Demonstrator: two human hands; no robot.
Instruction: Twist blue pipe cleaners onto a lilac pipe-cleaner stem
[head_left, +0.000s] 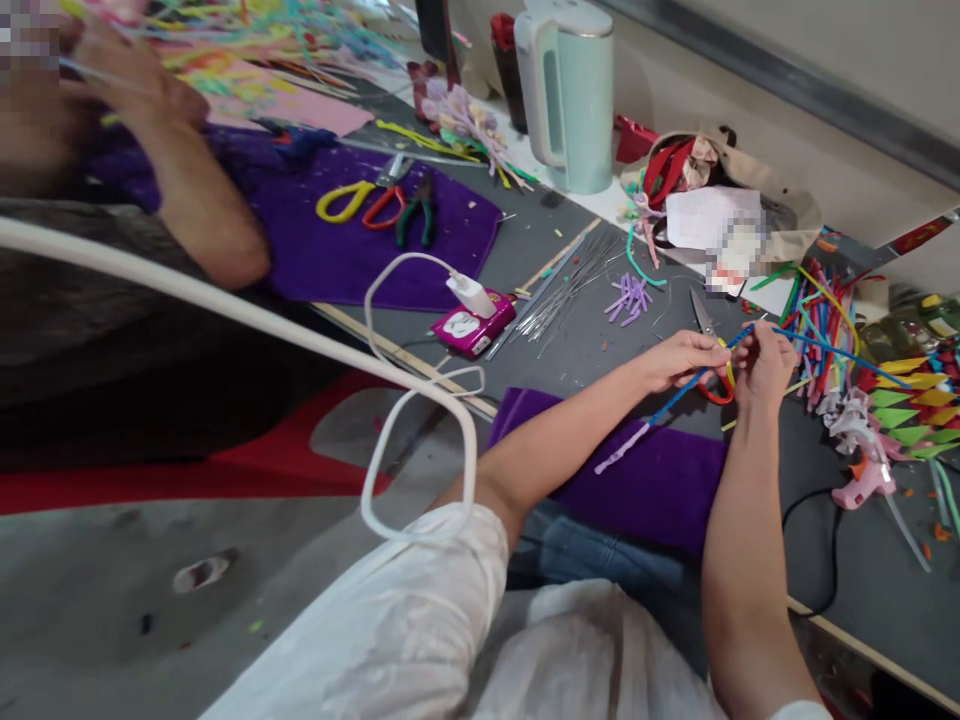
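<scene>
Both of my hands meet over the near table edge around a blue pipe cleaner [681, 393]. My left hand [684, 358] pinches it between thumb and fingers, and a pale pink-white wrapped end slants down to the left. My right hand [763, 360] is closed on the same strand close by, and a blue length runs out to the right beyond it. Scissors with orange-red handles [718, 388] lie just behind my hands, partly hidden. A folded purple cloth [630, 480] lies below them. Several short lilac pieces [628, 298] are behind my left hand.
Thin wires [562, 295] and a magenta power adapter [474, 322] lie to the left. At the back stands a mint kettle [574, 100]. Colored pipe cleaners [825, 330] and a pink glue gun [864, 482] are at right. A white cable [300, 335] crosses the view; another person's arm [199, 205] is far left.
</scene>
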